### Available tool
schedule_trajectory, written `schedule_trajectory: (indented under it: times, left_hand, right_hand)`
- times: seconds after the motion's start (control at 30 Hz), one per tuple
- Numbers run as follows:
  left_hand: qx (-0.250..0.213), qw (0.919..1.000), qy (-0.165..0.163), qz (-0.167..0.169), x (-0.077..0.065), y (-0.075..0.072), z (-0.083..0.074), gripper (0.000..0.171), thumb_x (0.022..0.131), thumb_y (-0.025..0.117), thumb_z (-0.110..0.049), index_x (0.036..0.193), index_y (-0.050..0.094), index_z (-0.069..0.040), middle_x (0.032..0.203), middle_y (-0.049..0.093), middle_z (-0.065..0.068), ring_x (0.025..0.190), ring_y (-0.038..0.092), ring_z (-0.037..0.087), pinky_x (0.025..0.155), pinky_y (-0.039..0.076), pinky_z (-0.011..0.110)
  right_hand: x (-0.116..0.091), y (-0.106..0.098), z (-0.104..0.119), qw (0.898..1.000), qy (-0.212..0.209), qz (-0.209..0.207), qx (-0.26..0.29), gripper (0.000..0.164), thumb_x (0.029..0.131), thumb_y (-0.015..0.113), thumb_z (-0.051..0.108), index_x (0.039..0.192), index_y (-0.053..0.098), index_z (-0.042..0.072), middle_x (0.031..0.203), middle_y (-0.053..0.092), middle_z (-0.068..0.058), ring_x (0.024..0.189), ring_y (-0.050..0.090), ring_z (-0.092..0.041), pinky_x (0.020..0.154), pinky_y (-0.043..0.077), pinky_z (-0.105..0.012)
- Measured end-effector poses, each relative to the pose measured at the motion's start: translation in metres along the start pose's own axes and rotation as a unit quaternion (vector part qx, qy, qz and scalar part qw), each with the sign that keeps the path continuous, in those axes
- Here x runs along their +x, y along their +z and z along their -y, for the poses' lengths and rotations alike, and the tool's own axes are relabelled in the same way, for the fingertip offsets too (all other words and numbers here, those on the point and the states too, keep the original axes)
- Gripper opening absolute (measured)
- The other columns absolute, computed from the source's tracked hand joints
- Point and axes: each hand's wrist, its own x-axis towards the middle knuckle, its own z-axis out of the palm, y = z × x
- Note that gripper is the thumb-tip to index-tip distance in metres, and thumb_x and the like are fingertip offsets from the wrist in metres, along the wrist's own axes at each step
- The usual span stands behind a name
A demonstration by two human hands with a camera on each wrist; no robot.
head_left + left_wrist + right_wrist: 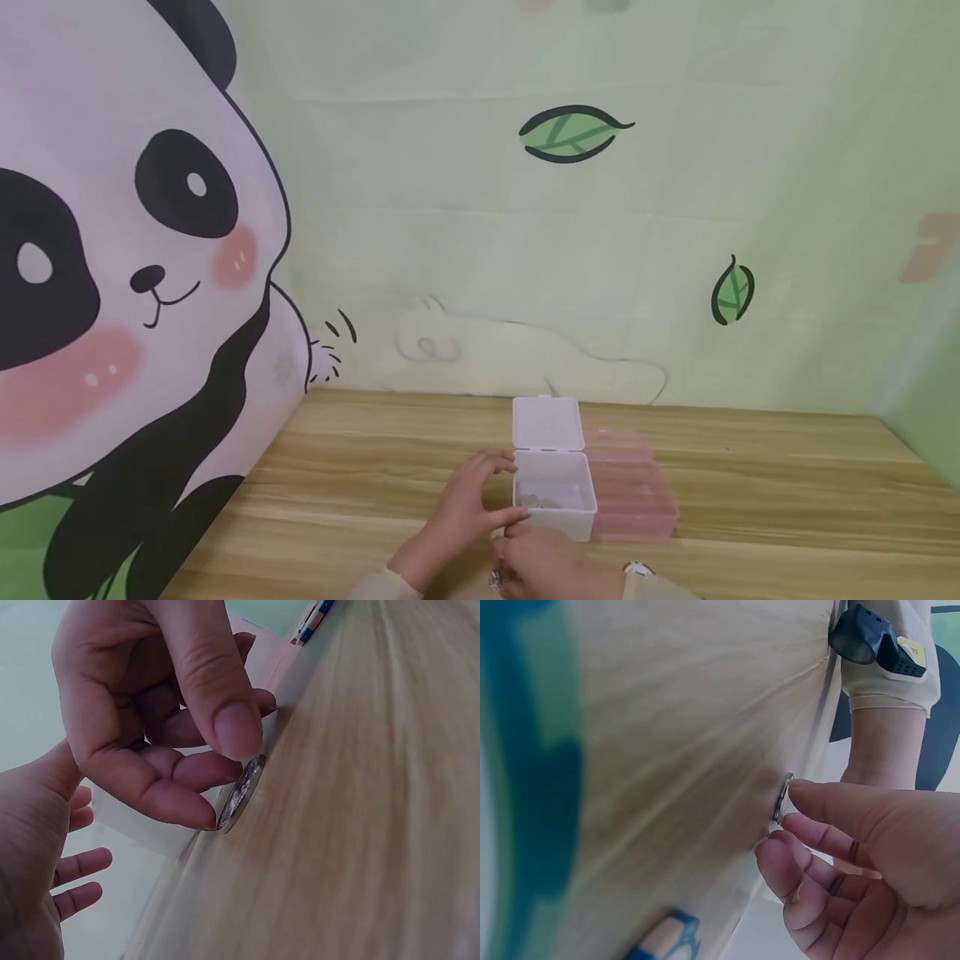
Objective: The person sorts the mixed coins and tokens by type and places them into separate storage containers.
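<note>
My right hand [551, 562] pinches a silver coin [241, 793] by its edge, thumb on one side and fingertips on the other. The coin stands tilted, its lower edge right at the wooden table. Just beyond that hand is a white box [573, 525] with its lid [547, 423] flipped back, and a few coins [531, 500] lie inside. My left hand [465, 500] is at the box's left side, fingers spread and loosely bent. Its fingertips are at the left rim, its thumb near the front corner. In the left wrist view its fingers stretch out apart.
A translucent pink box [637, 500] stands against the white box's right side, its lid laid back. A small white round thing [639, 569] shows by my right wrist. Behind the wooden table [750, 467] rises a printed cloth [450, 250] with a panda and leaves.
</note>
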Motion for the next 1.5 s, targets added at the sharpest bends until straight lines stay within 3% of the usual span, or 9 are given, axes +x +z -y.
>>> schedule_trajectory:
  times: [0.23, 0.5, 1.03, 1.23, 1.5]
  left_hand:
    - [0.004, 1.0, 0.004, 0.0, -0.0008, 0.0006, 0.0007, 0.048, 0.074, 0.081, -0.032, 0.111, 0.06, -0.011, 0.125, 0.062, 0.005, 0.119, 0.057, 0.022, 0.1, 0.046, 0.042]
    - [0.006, 1.0, 0.004, 0.0, 0.0004, 0.0015, 0.0018, 0.047, 0.074, 0.082, -0.032, 0.111, 0.06, -0.012, 0.125, 0.062, 0.004, 0.118, 0.057, 0.021, 0.1, 0.047, 0.041]
    - [0.006, 1.0, 0.006, -0.004, 0.0005, 0.0024, 0.0035, 0.047, 0.073, 0.082, -0.032, 0.111, 0.061, -0.013, 0.125, 0.063, 0.004, 0.119, 0.057, 0.022, 0.101, 0.046, 0.041]
    - [0.005, 0.9999, 0.008, -0.005, 0.0003, 0.0022, 0.0038, 0.047, 0.072, 0.083, -0.032, 0.11, 0.061, -0.012, 0.124, 0.063, 0.004, 0.119, 0.057, 0.022, 0.1, 0.047, 0.041]
    - [-0.003, 1.0, 0.009, -0.002, 0.0003, 0.0014, 0.0016, 0.047, 0.073, 0.083, -0.03, 0.11, 0.061, -0.012, 0.124, 0.063, 0.005, 0.118, 0.058, 0.022, 0.099, 0.047, 0.04]
  right_hand:
    - [0.0013, 0.0049, 0.0017, 1.0, 0.018, -0.01, -0.023, 0.014, 0.075, 0.076, 0.024, 0.084, 0.065, 0.021, 0.077, 0.061, 0.012, 0.074, 0.053, 0.002, 0.06, 0.042, -0.011]
    - [0.002, 0.0039, 0.0026, 1.0, 0.011, -0.011, -0.017, 0.007, 0.078, 0.075, 0.021, 0.081, 0.068, 0.02, 0.077, 0.062, 0.012, 0.077, 0.055, 0.001, 0.064, 0.043, -0.01]
    - [0.0045, 0.0046, 0.0068, 0.996, 0.045, -0.014, -0.074, 0.017, 0.075, 0.074, 0.023, 0.078, 0.06, 0.014, 0.072, 0.057, 0.006, 0.067, 0.054, -0.005, 0.056, 0.045, -0.018]
    - [0.0065, 0.0035, 0.0087, 0.995, 0.069, -0.002, -0.066, 0.019, 0.074, 0.075, 0.023, 0.08, 0.06, 0.013, 0.074, 0.058, 0.005, 0.066, 0.054, -0.006, 0.055, 0.046, -0.019]
    - [0.0049, 0.0005, 0.0069, 0.998, 0.064, 0.01, -0.026, 0.019, 0.074, 0.075, 0.02, 0.084, 0.061, 0.011, 0.075, 0.057, 0.006, 0.066, 0.052, -0.004, 0.056, 0.045, -0.019]
